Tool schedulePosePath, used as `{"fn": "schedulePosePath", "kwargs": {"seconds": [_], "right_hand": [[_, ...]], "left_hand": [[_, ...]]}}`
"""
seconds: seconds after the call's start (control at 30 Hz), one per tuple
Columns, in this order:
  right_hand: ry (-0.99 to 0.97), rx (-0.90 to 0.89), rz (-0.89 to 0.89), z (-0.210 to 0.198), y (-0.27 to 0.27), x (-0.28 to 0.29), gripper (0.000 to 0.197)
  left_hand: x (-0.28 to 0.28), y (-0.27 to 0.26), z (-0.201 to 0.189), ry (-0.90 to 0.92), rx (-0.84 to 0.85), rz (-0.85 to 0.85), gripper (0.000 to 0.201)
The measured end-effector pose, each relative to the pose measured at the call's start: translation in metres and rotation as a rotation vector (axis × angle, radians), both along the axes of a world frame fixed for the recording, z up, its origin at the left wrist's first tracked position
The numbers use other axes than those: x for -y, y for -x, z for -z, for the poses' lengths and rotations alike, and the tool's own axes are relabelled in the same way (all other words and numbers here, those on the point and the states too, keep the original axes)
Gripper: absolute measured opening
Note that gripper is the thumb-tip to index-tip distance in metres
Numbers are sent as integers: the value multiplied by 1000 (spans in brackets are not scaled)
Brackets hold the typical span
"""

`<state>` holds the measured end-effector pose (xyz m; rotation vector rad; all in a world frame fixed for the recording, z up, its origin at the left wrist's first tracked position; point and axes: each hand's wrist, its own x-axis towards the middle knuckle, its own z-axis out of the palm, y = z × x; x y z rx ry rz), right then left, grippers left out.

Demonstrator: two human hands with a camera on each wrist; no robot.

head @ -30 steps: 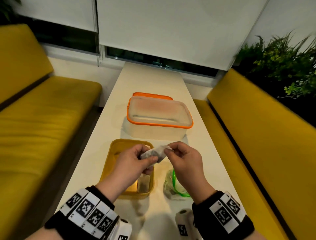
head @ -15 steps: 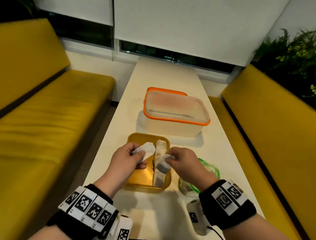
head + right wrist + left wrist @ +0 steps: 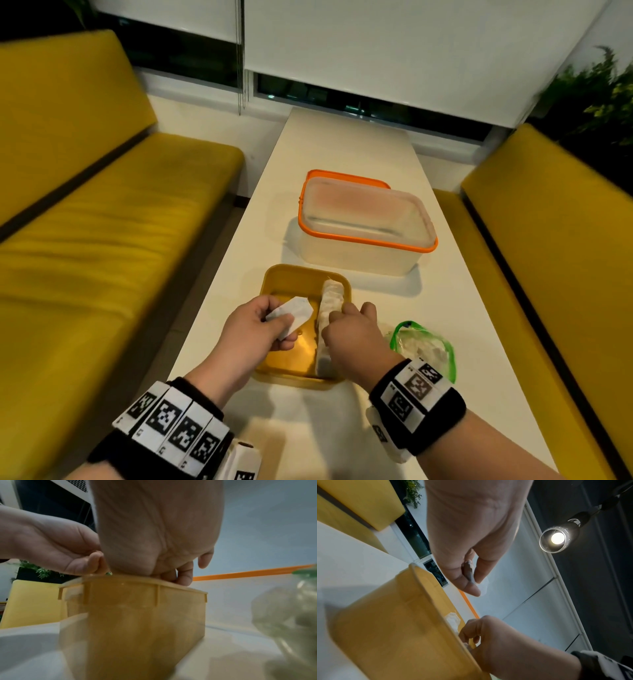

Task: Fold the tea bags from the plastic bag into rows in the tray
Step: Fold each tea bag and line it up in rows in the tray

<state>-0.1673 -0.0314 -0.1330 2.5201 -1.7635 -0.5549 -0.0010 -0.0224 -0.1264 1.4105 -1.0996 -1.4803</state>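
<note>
Your right hand (image 3: 349,329) tucks, fingers curled, into the tea-bag row (image 3: 330,301) at the tray's (image 3: 274,277) 3 o'clock wall, left hand (image 3: 253,329) pinching the paper tag (image 3: 291,313) clear.

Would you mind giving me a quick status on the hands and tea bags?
Left hand pinches a tea bag over the tray. Right hand reaches into the row of tea bags; grip hidden. Nothing in the way.

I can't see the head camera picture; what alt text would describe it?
Two hands work over a yellow tray on a white table: the left hand pinches a white tea bag, the right hand reaches into a row of tea bags. A plastic bag lies right; an orange-rimmed container behind.
</note>
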Motion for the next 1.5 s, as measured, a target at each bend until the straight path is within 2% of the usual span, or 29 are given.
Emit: {"fn": "schedulePosePath", "kwargs": {"seconds": [0.13, 0.2, 0.27, 0.37, 0.4, 0.43, 0.57, 0.67, 0.83, 0.97, 1.17, 1.37, 1.5], "right_hand": [[21, 14, 69, -1, -3, -2, 39], [49, 105, 127, -8, -2, -1, 38], [97, 375, 237, -18, 2, 0, 38], [-23, 1032, 401, -30, 7, -1, 35], [-72, 1135, 424, -32, 6, -2, 33], [-77, 1144, 419, -32, 4, -2, 29], [31, 1033, 362, -27, 6, 2, 6], [-38, 757, 282, -24, 11, 3, 12], [-175, 237, 144, -20, 5, 4, 18], [-132, 22, 80, -16, -6, -2, 27], [-40, 59, 56, -7, -10, -11, 13], [57, 99, 38, -3, -11, -13, 18], [224, 370, 116, -17, 6, -26, 19]], "left_hand": [[0, 3, 3, -30, -35, 3, 12], [0, 5, 4, -46, -57, 12, 14], [1, 7, 5, -52, -98, 11, 12], [1, 15, 7, -39, -135, 25, 5], [0, 18, 6, -30, -137, 38, 5], [0, 21, 6, -17, -129, 51, 5], [-2, 22, 5, 61, -3, 87, 12], [-1, 14, 9, 60, 57, 48, 20], [-4, 9, 12, 53, 33, 23, 16], [-5, 7, 13, 57, 8, 5, 14], [-7, 6, 9, 76, -3, -13, 13], [-9, 12, 11, 90, 33, -8, 12], [-11, 15, 10, 97, 22, 1, 14]]}}
